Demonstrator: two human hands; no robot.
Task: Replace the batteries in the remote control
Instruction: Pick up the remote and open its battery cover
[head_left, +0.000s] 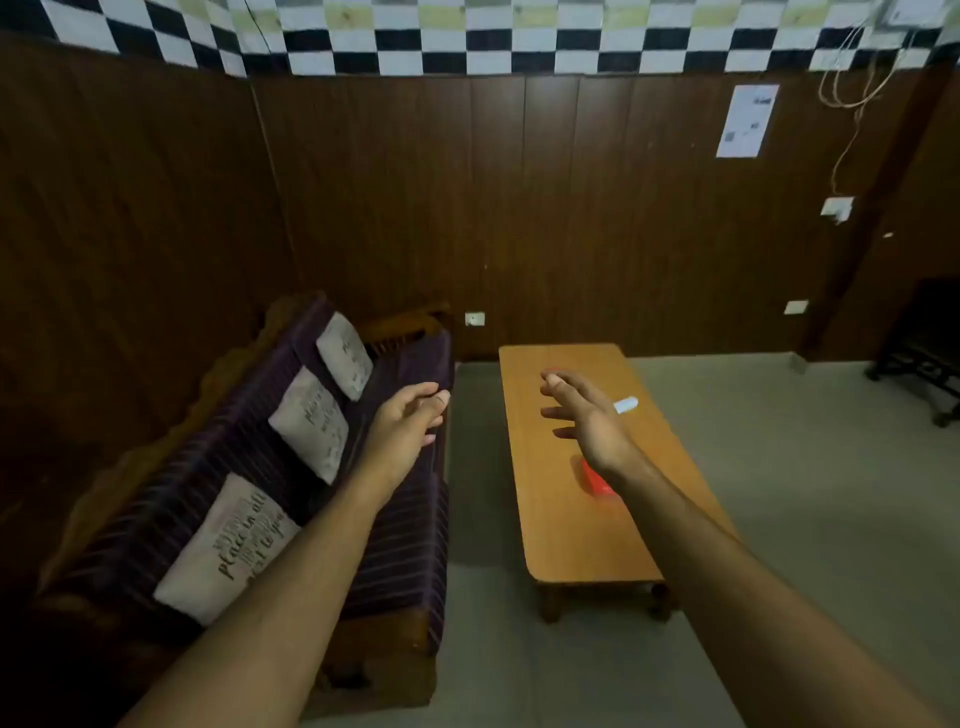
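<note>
Dark wood-panelled room, checkered strip up top; your landmark is the low wooden surface (561, 519) standing on grey floor. Remote control (626, 404) looks like the small pale object near the surface's far right edge, partly hidden behind your right hand (587, 415), too blurred to confirm. Red pack (595, 480), probably the batteries, lies on the surface nearer you than the remote, tucked under your right wrist. Sofa (395, 519) with printed cushions (228, 545) runs along the surface's left side. Both hands are empty: right hand hovers above the surface with fingers (558, 413) spread, left hand (408, 423) sits out over the sofa edge, fingers relaxed. Judgement: you're at the reach stage, nothing opened yet. Close in on the surface first, you're reaching from far off. Take the remote with the right, flip it back-side up, bring the left over to steady it before thumbing the cover. Keep the red pack within reach.
</note>
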